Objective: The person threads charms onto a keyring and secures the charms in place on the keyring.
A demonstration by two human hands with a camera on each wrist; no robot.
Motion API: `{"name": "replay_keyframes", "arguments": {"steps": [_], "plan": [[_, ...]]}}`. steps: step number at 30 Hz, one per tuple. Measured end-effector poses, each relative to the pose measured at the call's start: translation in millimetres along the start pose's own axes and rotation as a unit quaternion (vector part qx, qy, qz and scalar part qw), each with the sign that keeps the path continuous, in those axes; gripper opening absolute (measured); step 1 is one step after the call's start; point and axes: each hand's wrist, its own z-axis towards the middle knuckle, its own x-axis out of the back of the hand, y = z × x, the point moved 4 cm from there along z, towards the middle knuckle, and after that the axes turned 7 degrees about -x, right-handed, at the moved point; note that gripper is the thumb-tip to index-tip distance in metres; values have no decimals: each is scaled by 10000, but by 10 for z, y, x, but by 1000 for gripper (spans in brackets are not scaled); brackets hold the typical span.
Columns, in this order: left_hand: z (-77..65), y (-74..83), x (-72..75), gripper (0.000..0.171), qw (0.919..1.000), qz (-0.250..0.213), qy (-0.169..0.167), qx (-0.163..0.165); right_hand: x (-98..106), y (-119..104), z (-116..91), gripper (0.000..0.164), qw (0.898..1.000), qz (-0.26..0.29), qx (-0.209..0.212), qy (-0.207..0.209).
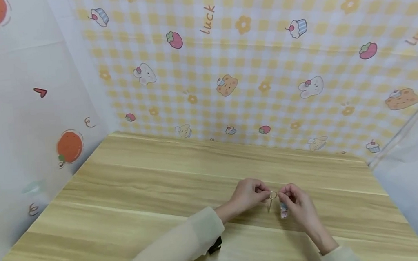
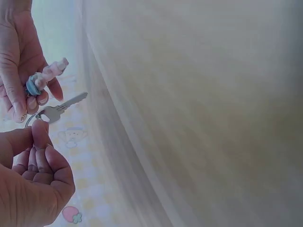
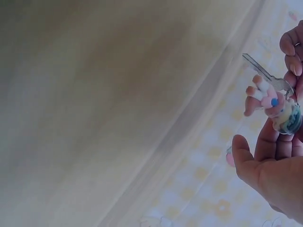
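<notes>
Held up over the wooden table (image 1: 136, 193), my left hand (image 1: 246, 194) pinches a thin metal key ring (image 1: 273, 194) between thumb and forefinger. A silver key (image 2: 62, 108) hangs from that ring. Just to the right, my right hand (image 1: 300, 206) pinches the top of a small figurine charm (image 3: 272, 101) with its fingertips. Pink, white and teal, the charm (image 1: 283, 210) dangles below those fingers, close beside the key. In the left wrist view the right fingertips are right at the ring's edge; the charm's small fastening is mostly hidden by fingers.
Behind the table stands a yellow checked backdrop (image 1: 196, 66) printed with cartoon figures. A white sheet with orange fruit prints (image 1: 15, 100) covers the left side, and a plain white sheet (image 1: 415, 179) the right. Dark straps (image 1: 215, 245) show at the sleeves.
</notes>
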Motion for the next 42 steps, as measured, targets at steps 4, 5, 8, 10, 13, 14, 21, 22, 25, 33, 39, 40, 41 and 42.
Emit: {"name": "replay_keyframes", "arguments": {"steps": [4, 5, 8, 10, 13, 14, 21, 22, 25, 33, 39, 40, 41, 42], "plan": [[-70, 44, 91, 8, 9990, 342, 96, -275, -58, -89, -33, 3, 9996, -169, 118, 178], [-83, 59, 110, 8, 9981, 476, 119, -374, -73, -107, -36, 3, 9993, -233, 192, 236], [-118, 107, 149, 6, 9946, 818, 120, -623, -123, -160, -40, 10, 9963, -452, 588, 434], [-137, 140, 173, 6, 9921, 1003, 92, -746, -153, -198, -42, 14, 9921, -568, 947, 592], [-159, 184, 197, 6, 9877, 1273, 47, -910, -178, -251, -53, 17, 9845, -671, 1405, 802], [-164, 200, 202, 7, 9859, 1359, 35, -971, -179, -257, -57, 18, 9827, -683, 1499, 848], [-185, 262, 223, 8, 9740, 1813, 46, -1356, -186, -286, -71, 19, 9812, -776, 1553, 841], [-186, 264, 225, 8, 9736, 1825, 54, -1368, -189, -284, -72, 20, 9809, -826, 1553, 829], [-197, 270, 228, 9, 9711, 1956, 59, -1364, -199, -273, -71, 22, 9805, -991, 1512, 768], [-195, 287, 237, 8, 9674, 2162, 46, -1319, -226, -316, -70, 20, 9777, -1168, 1643, 582], [-185, 336, 256, 9, 9646, 2325, 75, -1244, -198, -326, -54, 21, 9789, -1007, 1606, 762], [-187, 335, 255, 9, 9653, 2315, 54, -1209, -198, -319, -55, 21, 9790, -1009, 1603, 757], [-189, 334, 254, 9, 9657, 2312, 32, -1180, -199, -314, -57, 21, 9790, -1004, 1607, 753], [-191, 333, 253, 9, 9662, 2305, 12, -1155, -199, -309, -60, 21, 9790, -998, 1614, 747]]}}
